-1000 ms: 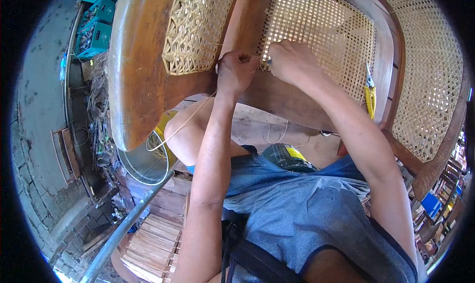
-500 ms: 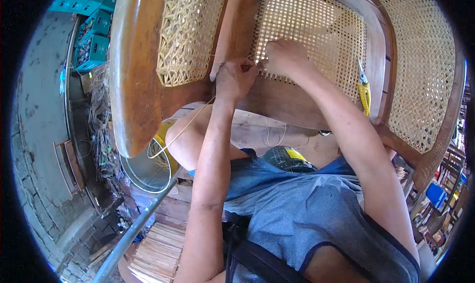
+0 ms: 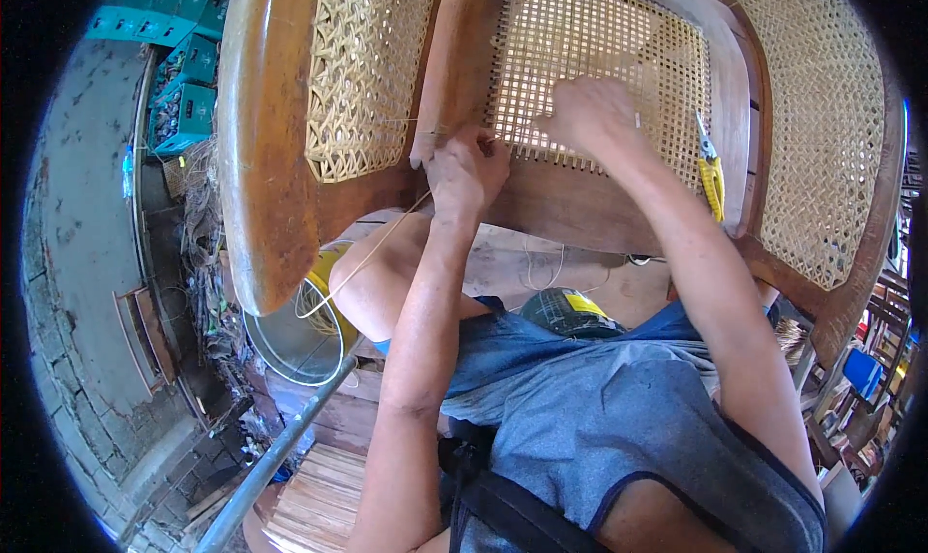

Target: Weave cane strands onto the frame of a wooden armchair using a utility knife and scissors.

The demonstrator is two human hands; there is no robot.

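A wooden chair frame (image 3: 580, 195) faces me, its seat of woven cane (image 3: 551, 65) set in a row of small holes. At the seat's near left corner, my left hand (image 3: 464, 171) has its fingers curled in a pinch on a thin cane strand (image 3: 372, 253), which trails down from the hand past my knee. My right hand (image 3: 592, 113) is closed just above the webbing, to the right and apart from the left. Whatever it grips is hidden. Yellow-handled snips (image 3: 711, 176) lie on the seat's right side.
Woven cane side panels (image 3: 362, 79) flank the seat on both sides. Below left stands a bucket (image 3: 290, 360) with coiled strands at it. A metal pipe (image 3: 280, 456) slants up at lower left, beside stacked wood strips (image 3: 319, 495). Green crates (image 3: 184, 113) stand far left.
My right hand has moved right, away from my left hand. The left hand has shifted slightly down and right in the picture, and the view has tilted a little.
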